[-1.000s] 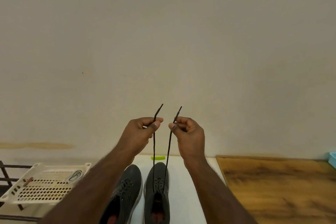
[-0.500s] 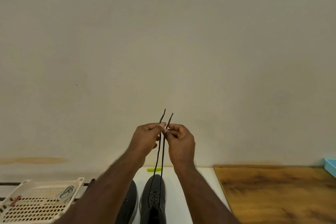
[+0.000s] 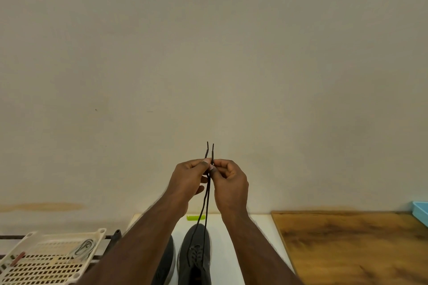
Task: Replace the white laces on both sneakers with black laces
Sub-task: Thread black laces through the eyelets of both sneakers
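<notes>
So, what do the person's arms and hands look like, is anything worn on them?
Both forearms are bare as far as the frame shows: no sleeves, gloves, watch or rings visible. The left hand and the right hand have short nails.

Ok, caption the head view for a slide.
Both hands, left and right, pinch the black lace ends together, raised above the right-hand sneaker.

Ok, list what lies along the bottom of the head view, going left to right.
Cream basket → left sneaker → right sneaker with the black lace → white table → wooden board → blue tray.
</notes>
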Available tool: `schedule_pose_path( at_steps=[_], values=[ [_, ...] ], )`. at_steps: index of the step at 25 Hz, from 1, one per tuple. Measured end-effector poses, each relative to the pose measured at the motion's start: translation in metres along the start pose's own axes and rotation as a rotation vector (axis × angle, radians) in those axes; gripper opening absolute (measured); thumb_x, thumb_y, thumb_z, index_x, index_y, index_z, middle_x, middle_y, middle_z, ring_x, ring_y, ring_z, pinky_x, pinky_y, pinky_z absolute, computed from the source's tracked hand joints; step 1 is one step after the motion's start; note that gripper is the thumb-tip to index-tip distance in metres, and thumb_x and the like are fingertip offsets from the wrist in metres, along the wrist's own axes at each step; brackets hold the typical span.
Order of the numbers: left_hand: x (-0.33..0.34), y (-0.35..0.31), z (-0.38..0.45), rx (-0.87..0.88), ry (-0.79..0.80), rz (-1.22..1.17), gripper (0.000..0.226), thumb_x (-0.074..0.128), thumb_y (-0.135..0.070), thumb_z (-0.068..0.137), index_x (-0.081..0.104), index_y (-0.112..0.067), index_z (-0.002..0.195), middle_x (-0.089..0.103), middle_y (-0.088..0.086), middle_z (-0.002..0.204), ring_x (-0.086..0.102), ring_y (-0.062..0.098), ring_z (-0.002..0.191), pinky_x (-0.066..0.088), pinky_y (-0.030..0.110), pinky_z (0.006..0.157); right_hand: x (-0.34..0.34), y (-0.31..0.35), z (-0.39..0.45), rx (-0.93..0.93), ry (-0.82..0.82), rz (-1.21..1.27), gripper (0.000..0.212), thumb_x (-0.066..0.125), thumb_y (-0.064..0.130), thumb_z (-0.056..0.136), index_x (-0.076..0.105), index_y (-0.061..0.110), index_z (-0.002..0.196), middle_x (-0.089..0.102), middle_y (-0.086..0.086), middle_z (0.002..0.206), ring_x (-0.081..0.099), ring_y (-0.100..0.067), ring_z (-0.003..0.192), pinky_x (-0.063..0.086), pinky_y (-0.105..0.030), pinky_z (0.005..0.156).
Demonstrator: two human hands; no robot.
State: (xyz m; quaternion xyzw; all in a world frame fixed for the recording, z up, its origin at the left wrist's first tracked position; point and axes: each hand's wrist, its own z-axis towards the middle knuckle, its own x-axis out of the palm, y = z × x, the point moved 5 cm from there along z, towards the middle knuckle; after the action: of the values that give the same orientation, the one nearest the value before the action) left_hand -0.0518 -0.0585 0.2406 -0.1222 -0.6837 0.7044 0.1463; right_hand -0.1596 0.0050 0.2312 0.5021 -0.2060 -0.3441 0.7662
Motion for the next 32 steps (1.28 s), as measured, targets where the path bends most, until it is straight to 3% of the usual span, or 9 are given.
schedule_pose_path(
  at_steps=[6, 11, 16, 20, 22, 25, 27, 29, 32],
  values=[
    [-0.007, -0.009, -0.003, 0.063, -0.04, 0.051, 0.009, 0.065, -0.04, 0.094, 0.073, -0.039, 0.091, 0.071, -0.007, 0.093, 0.066, 0.013, 0.089, 0.049, 0.025, 0.066, -0.003, -0.003, 0.002, 0.013, 0.006, -0.016, 0.023, 0.073, 0.022, 0.092, 0.064, 0.043, 0.093, 0.073, 0.02, 0.086, 0.068, 0.006, 0.087, 0.051, -0.008, 0.073],
    [-0.018, -0.019, -0.007, 0.17, -0.08, 0.041, 0.009, 0.069, -0.039, 0.091, 0.077, -0.038, 0.087, 0.07, -0.014, 0.076, 0.068, 0.011, 0.081, 0.055, 0.026, 0.068, -0.005, -0.007, 0.002, 0.057, 0.034, 0.03, 0.013, 0.073, 0.02, 0.092, 0.074, 0.027, 0.103, 0.075, 0.011, 0.093, 0.07, -0.004, 0.091, 0.058, -0.028, 0.087],
    [-0.032, 0.012, -0.01, 0.056, -0.091, 0.021, 0.017, 0.057, -0.022, 0.099, 0.068, -0.032, 0.107, 0.067, 0.001, 0.083, 0.071, 0.018, 0.079, 0.06, 0.029, 0.067, -0.001, -0.018, 0.0, 0.159, 0.12, -0.012, 0.005, 0.06, 0.023, 0.099, 0.062, 0.027, 0.102, 0.073, 0.004, 0.093, 0.069, -0.011, 0.086, 0.058, -0.031, 0.08],
    [-0.062, 0.074, -0.021, -0.121, -0.172, -0.074, 0.02, 0.048, -0.01, 0.1, 0.066, -0.017, 0.105, 0.063, 0.008, 0.083, 0.066, 0.019, 0.067, 0.057, 0.03, 0.059, -0.011, -0.08, -0.029, 0.351, 0.269, -0.224, 0.008, 0.05, 0.023, 0.102, 0.056, 0.027, 0.099, 0.067, -0.004, 0.095, 0.064, -0.014, 0.074, 0.054, -0.03, 0.065],
    [-0.072, 0.116, -0.033, -0.215, -0.206, -0.079, 0.02, 0.047, -0.006, 0.098, 0.065, -0.013, 0.105, 0.064, 0.012, 0.086, 0.064, 0.02, 0.065, 0.055, 0.03, 0.055, -0.02, -0.12, -0.054, 0.445, 0.325, -0.324, 0.009, 0.051, 0.017, 0.101, 0.057, 0.024, 0.1, 0.069, -0.004, 0.095, 0.066, -0.015, 0.079, 0.059, -0.037, 0.074],
    [-0.074, 0.182, -0.045, -0.283, -0.182, 0.236, 0.018, 0.051, -0.009, 0.096, 0.064, -0.02, 0.101, 0.068, 0.007, 0.091, 0.062, 0.015, 0.067, 0.051, 0.028, 0.057, -0.027, -0.17, -0.086, 0.501, 0.408, -0.459, 0.028, 0.048, 0.005, 0.095, 0.063, 0.027, 0.104, 0.07, -0.002, 0.092, 0.065, -0.016, 0.081, 0.058, -0.04, 0.083],
    [-0.065, 0.212, -0.048, -0.23, -0.09, 0.484, 0.017, 0.057, -0.013, 0.094, 0.063, -0.028, 0.099, 0.068, -0.006, 0.093, 0.061, 0.008, 0.074, 0.053, 0.027, 0.07, -0.024, -0.192, -0.099, 0.491, 0.493, -0.528, 0.034, 0.049, 0.002, 0.093, 0.073, 0.025, 0.102, 0.072, 0.004, 0.094, 0.063, -0.011, 0.081, 0.055, -0.029, 0.081],
    [-0.052, 0.232, -0.05, -0.128, 0.0, 0.643, 0.022, 0.064, -0.015, 0.09, 0.062, -0.034, 0.101, 0.062, -0.019, 0.097, 0.058, 0.0, 0.084, 0.047, 0.018, 0.081, -0.019, -0.207, -0.109, 0.461, 0.573, -0.571, 0.026, 0.058, 0.008, 0.094, 0.077, 0.022, 0.104, 0.074, 0.008, 0.1, 0.065, -0.007, 0.09, 0.049, -0.018, 0.081],
    [-0.041, 0.252, -0.046, -0.051, 0.046, 0.746, 0.024, 0.069, -0.023, 0.086, 0.063, -0.036, 0.106, 0.053, -0.022, 0.099, 0.053, -0.002, 0.093, 0.033, 0.006, 0.078, -0.013, -0.219, -0.116, 0.415, 0.626, -0.561, 0.019, 0.065, 0.018, 0.093, 0.078, 0.025, 0.107, 0.075, 0.012, 0.1, 0.067, -0.004, 0.092, 0.05, -0.015, 0.083]
  ],
)
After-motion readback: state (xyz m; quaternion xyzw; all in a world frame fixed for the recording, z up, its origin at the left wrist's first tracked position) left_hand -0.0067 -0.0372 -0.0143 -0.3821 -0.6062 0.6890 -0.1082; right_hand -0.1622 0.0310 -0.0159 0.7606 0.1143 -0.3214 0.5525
